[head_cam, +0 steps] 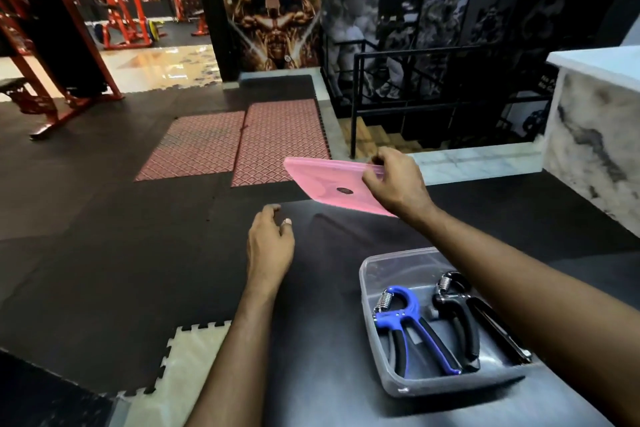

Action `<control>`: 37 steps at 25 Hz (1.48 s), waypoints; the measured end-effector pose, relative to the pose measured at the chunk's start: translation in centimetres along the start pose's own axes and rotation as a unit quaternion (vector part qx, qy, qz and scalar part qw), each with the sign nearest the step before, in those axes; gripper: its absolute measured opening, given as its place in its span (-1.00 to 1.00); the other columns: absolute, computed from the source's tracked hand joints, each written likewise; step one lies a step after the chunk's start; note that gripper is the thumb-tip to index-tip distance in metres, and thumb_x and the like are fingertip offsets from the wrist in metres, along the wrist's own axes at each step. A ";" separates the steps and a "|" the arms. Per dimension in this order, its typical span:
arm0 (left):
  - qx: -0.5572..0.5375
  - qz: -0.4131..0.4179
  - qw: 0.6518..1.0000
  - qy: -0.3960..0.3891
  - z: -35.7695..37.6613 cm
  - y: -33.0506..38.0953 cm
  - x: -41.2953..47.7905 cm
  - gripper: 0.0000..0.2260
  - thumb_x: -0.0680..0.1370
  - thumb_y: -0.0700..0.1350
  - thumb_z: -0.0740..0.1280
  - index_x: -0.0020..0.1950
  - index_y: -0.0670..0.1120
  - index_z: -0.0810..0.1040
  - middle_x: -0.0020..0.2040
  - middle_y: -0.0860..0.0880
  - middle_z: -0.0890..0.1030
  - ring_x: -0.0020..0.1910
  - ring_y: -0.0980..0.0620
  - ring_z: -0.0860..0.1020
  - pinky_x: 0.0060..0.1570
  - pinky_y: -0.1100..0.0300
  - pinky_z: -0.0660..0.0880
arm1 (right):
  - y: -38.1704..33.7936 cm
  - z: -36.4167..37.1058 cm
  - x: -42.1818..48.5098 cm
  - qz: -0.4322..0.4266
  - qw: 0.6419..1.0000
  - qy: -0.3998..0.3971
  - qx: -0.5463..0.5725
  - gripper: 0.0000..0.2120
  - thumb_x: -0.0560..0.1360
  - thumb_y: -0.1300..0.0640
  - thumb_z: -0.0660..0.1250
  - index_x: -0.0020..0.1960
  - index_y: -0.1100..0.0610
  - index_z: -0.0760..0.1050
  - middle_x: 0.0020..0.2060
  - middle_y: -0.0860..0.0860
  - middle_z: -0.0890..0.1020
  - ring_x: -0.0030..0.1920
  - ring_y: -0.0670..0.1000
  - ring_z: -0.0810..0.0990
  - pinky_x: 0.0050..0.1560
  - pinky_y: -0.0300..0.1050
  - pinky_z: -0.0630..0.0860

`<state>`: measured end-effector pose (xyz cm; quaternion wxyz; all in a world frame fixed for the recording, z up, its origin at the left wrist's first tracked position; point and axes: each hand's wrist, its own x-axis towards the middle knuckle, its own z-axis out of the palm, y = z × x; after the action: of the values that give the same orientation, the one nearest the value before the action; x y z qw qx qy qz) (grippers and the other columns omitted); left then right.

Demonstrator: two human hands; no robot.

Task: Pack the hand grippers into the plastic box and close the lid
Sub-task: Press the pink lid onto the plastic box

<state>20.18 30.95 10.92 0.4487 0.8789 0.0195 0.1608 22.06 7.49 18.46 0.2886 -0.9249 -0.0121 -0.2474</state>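
Right hand (394, 184) pinches thin, light, bendy pink lid (329, 184) at its 3 o'clock edge, left hand (270, 246) open, empty; grippers (426, 322) already boxed (370, 274).

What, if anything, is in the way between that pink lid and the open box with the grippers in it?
Nothing visible blocks it. The right hand holds the pink lid in the air beyond the plastic box. The blue hand gripper and black hand gripper lie inside. Only the right forearm crosses above the box's far corner.
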 end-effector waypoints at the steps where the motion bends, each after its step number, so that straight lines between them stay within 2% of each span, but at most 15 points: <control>1: -0.009 0.001 1.000 0.000 0.2 0.8 -0.2 -0.62 0.53 -0.15 0.30 0.36 -0.14 0.44 0.25 -0.18 0.55 0.17 -0.17 0.57 0.23 0.00 0.46 | 0.3 -1.1 -0.2 -0.012 0.999 0.014 0.033 -0.88 0.44 0.08 0.33 -0.16 0.14 0.53 -0.21 0.02 0.62 -0.20 0.04 0.56 -0.18 -0.04 0.49; 3: -0.021 -0.006 1.000 0.003 0.3 2.2 -0.6 -0.48 0.56 -0.13 0.28 0.50 -0.15 0.26 0.42 -0.22 0.41 0.32 -0.19 0.49 0.34 -0.07 0.40 | 0.8 -3.3 -0.9 -0.029 0.993 0.036 0.104 -0.89 0.49 0.09 0.37 -0.09 0.14 0.60 -0.23 -0.04 0.65 -0.20 -0.04 0.61 -0.14 -0.10 0.55; 5: -0.022 -0.006 1.000 0.003 0.4 4.0 -1.0 -0.39 0.58 -0.09 0.26 0.57 -0.13 0.09 0.50 -0.24 0.29 0.40 -0.22 0.41 0.39 -0.12 0.34 | 1.6 -5.9 -1.8 -0.035 0.984 0.043 0.169 -0.90 0.52 0.12 0.40 -0.04 0.14 0.63 -0.24 -0.06 0.67 -0.23 -0.08 0.65 -0.16 -0.17 0.59; 8: -0.012 0.024 1.000 0.007 0.3 6.7 -1.5 -0.36 0.61 -0.02 0.21 0.59 -0.08 -0.04 0.57 -0.21 0.17 0.49 -0.21 0.29 0.44 -0.15 0.27 | 3.2 -9.6 -2.7 -0.034 0.965 0.022 0.259 -0.90 0.54 0.17 0.39 -0.01 0.17 0.64 -0.22 0.01 0.69 -0.28 -0.04 0.67 -0.20 -0.06 0.65; 9: -0.010 0.032 0.999 0.009 0.2 7.6 -1.9 -0.37 0.62 0.00 0.19 0.59 -0.08 -0.04 0.58 -0.19 0.17 0.51 -0.20 0.26 0.46 -0.14 0.25 | 3.9 -10.6 -2.9 -0.032 0.957 0.011 0.287 -0.90 0.55 0.18 0.38 0.00 0.19 0.64 -0.24 0.02 0.68 -0.30 -0.03 0.66 -0.23 -0.02 0.65; 11: 0.004 0.045 0.999 0.017 0.5 9.6 -3.6 -0.42 0.63 -0.01 0.16 0.59 -0.09 0.01 0.53 -0.19 0.29 0.48 -0.20 0.31 0.44 -0.07 0.27 | 5.6 -13.2 -3.7 -0.035 0.945 -0.002 0.324 -0.89 0.57 0.21 0.36 0.01 0.24 0.63 -0.31 0.04 0.64 -0.33 0.01 0.63 -0.31 0.01 0.64; 14: 0.020 0.085 0.995 0.057 1.8 12.7 -7.2 -0.56 0.64 -0.08 0.14 0.52 -0.12 0.24 0.35 -0.22 0.51 0.31 -0.23 0.47 0.24 -0.03 0.40 | 8.6 -16.7 -4.9 -0.034 0.933 -0.005 0.359 -0.84 0.59 0.20 0.34 0.02 0.30 0.61 -0.35 0.06 0.61 -0.37 0.03 0.61 -0.37 -0.04 0.61; 16: 0.013 0.100 0.991 0.085 3.0 14.4 -10.0 -0.69 0.64 -0.11 0.13 0.34 -0.16 0.42 0.19 -0.24 0.59 0.15 -0.25 0.55 0.05 0.01 0.43 | 10.5 -18.2 -5.7 -0.022 0.925 -0.016 0.378 -0.83 0.59 0.21 0.34 0.01 0.32 0.60 -0.37 0.03 0.60 -0.40 0.00 0.58 -0.40 -0.05 0.60; 18: 0.016 0.097 0.989 0.114 4.2 15.5 -12.5 -0.75 0.63 -0.11 0.13 0.22 -0.18 0.48 0.07 -0.25 0.62 0.02 -0.24 0.57 -0.06 0.03 0.42 | 12.1 -18.6 -6.4 0.004 0.931 -0.011 0.365 -0.86 0.57 0.19 0.37 -0.03 0.27 0.60 -0.38 -0.01 0.59 -0.44 -0.05 0.55 -0.43 -0.06 0.58; 20: 0.031 0.083 0.986 0.138 5.1 16.0 -14.9 -0.75 0.63 -0.11 0.14 0.19 -0.16 0.52 0.04 -0.23 0.63 0.00 -0.21 0.57 -0.07 0.06 0.42 | 14.0 -18.0 -7.5 0.044 0.945 -0.011 0.323 -0.87 0.53 0.14 0.42 -0.06 0.22 0.59 -0.32 0.00 0.60 -0.41 -0.04 0.55 -0.43 -0.14 0.52; 24: 0.027 -0.003 0.990 0.136 6.3 15.5 -18.2 -0.79 0.61 -0.18 0.17 0.13 -0.20 0.55 0.04 -0.23 0.64 0.01 -0.21 0.57 -0.08 0.12 0.39 | 16.8 -15.8 -10.1 0.135 0.960 -0.100 0.223 -0.74 0.44 0.06 0.49 0.04 0.17 0.57 -0.10 0.04 0.63 -0.09 0.06 0.61 -0.10 0.00 0.58; 28: 0.068 -0.081 0.989 0.099 6.1 13.0 -17.5 -0.77 0.60 -0.20 0.19 0.08 -0.33 0.55 0.05 -0.36 0.61 0.06 -0.36 0.55 0.00 -0.02 0.43 | 17.2 -13.6 -12.2 0.162 0.966 -0.130 0.152 -0.69 0.43 0.10 0.50 0.12 0.18 0.58 -0.09 0.06 0.64 -0.09 0.04 0.59 -0.10 -0.21 0.41; 31: 0.119 -0.096 0.987 0.055 5.6 12.5 -16.5 -0.74 0.60 -0.19 0.18 0.13 -0.33 0.55 0.09 -0.37 0.60 0.09 -0.37 0.54 0.05 -0.06 0.45 | 16.8 -12.6 -12.6 0.188 0.966 -0.114 0.137 -0.72 0.44 0.08 0.47 0.11 0.15 0.60 -0.05 0.09 0.67 -0.03 0.10 0.63 -0.08 -0.17 0.46; 34: 0.142 -0.083 0.986 0.021 5.6 12.4 -16.1 -0.76 0.59 -0.18 0.19 0.09 -0.29 0.56 0.07 -0.34 0.62 0.07 -0.35 0.55 0.03 -0.04 0.46 | 16.7 -12.4 -12.7 0.214 0.965 -0.062 0.136 -0.78 0.46 0.08 0.39 0.04 0.18 0.62 -0.06 0.12 0.68 -0.01 0.13 0.62 -0.01 -0.10 0.51; 37: 0.148 -0.073 0.986 0.017 5.8 12.3 -15.9 -0.75 0.56 -0.16 0.18 0.08 -0.28 0.56 0.07 -0.33 0.60 0.06 -0.36 0.54 0.03 -0.06 0.47 | 16.6 -12.3 -13.2 0.230 0.966 -0.034 0.115 -0.77 0.46 0.02 0.32 -0.02 0.14 0.62 -0.08 0.10 0.68 -0.05 0.14 0.61 -0.07 -0.09 0.49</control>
<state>5.49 16.24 13.31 0.3235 0.9291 0.1145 0.1377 7.67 -11.34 12.32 0.4419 -0.8711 0.1628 -0.1395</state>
